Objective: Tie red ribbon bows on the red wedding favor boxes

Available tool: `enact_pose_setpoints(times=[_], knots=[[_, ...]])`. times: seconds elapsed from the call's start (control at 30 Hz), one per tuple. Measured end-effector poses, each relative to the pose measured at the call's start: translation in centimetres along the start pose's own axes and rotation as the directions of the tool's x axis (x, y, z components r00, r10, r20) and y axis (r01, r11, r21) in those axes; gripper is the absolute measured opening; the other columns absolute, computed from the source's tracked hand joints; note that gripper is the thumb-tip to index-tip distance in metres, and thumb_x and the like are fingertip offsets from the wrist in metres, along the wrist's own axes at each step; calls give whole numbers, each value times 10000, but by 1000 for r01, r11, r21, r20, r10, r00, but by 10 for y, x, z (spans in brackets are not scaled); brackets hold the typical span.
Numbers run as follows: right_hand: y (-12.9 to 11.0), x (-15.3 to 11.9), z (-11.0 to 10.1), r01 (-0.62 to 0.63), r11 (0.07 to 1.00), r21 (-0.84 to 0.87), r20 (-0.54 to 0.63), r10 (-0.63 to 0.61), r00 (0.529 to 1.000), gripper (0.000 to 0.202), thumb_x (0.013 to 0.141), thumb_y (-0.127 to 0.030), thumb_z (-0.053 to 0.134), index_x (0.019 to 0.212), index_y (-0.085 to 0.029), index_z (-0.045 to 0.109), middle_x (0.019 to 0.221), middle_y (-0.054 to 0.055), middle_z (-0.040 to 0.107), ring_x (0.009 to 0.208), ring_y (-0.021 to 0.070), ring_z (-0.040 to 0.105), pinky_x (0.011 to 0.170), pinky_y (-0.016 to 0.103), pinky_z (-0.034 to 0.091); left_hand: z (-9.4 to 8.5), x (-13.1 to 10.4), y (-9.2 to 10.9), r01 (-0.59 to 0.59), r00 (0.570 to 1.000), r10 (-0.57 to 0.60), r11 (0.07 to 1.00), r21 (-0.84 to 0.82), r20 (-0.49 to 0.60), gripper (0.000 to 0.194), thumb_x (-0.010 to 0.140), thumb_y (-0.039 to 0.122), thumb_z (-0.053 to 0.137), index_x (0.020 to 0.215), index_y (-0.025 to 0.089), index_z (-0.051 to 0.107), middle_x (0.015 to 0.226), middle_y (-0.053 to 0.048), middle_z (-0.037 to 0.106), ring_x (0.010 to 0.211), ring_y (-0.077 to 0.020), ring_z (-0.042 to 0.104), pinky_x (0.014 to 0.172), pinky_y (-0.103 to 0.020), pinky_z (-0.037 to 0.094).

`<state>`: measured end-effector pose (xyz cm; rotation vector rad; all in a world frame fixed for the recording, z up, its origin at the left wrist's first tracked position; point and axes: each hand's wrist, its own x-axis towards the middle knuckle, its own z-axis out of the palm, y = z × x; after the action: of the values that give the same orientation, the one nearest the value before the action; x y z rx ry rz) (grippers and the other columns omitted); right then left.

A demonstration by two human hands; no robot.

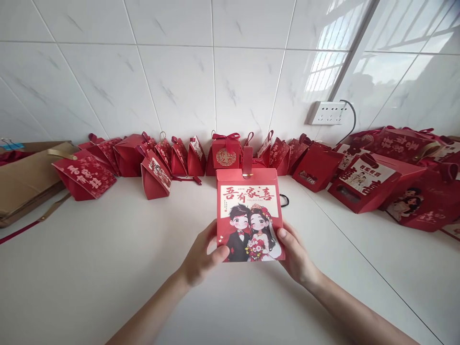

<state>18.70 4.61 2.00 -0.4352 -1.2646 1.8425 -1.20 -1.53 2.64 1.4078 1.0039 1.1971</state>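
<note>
Between my two hands is a red gift box point(250, 220) with a cartoon bride and groom on its front and a dark red ribbon loop at the top. My left hand point(204, 256) grips its lower left side, thumb over the front edge. On the opposite side my right hand point(296, 251) holds the box, its thumb pressed against the right edge. The fingers behind the box are mostly hidden. The box is held above the white tabletop point(151, 268), its printed face toward me.
Several red gift boxes line the tiled wall, among them one with a bow point(225, 153) and a small tilted one point(156, 177). Larger red boxes point(375, 182) crowd the right. A brown paper bag point(32, 175) lies at left. A power strip point(327, 113) is mounted on the wall.
</note>
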Motion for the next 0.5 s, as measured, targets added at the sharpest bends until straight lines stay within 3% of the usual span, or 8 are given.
enact_pose_setpoints(times=[0.13, 0.23, 0.37, 0.5], knots=[[-1, -2, 1, 12, 999, -40, 79, -9, 997, 618, 775, -394, 711, 1324, -302, 444, 1377, 64, 494, 1222, 271, 505, 978, 416, 458, -1, 1, -2, -89, 996, 88, 995, -38, -16, 590, 811, 553, 561, 1276, 193, 508, 1297, -111, 564, 1202, -352, 496, 941, -421, 450], [-2, -3, 1, -1, 999, -46, 89, 5, 996, 629, 785, -346, 704, 1345, -313, 421, 1380, 59, 490, 1211, 266, 513, 970, 420, 459, -1, 0, -1, -79, 997, 78, 996, -38, -19, 589, 809, 549, 563, 1273, 193, 497, 1300, -117, 557, 1194, -347, 502, 916, -410, 465], [-2, -3, -1, -7, 999, -37, 62, 9, 998, 546, 790, -368, 684, 1291, -290, 482, 1304, 69, 555, 1156, 281, 548, 900, 424, 497, 2, -1, 1, -38, 998, 39, 999, 13, -50, 551, 770, 562, 608, 1188, 212, 527, 1245, -102, 587, 1123, -323, 545, 849, -384, 497], [-1, -1, -3, -6, 999, -35, 18, 7, 1000, 353, 821, -336, 644, 1158, -255, 576, 1213, 68, 614, 1108, 269, 574, 866, 401, 507, 6, 0, 4, -87, 990, 96, 993, 85, -107, 516, 730, 478, 685, 1156, 230, 532, 1154, -68, 625, 1041, -277, 578, 901, -380, 468]])
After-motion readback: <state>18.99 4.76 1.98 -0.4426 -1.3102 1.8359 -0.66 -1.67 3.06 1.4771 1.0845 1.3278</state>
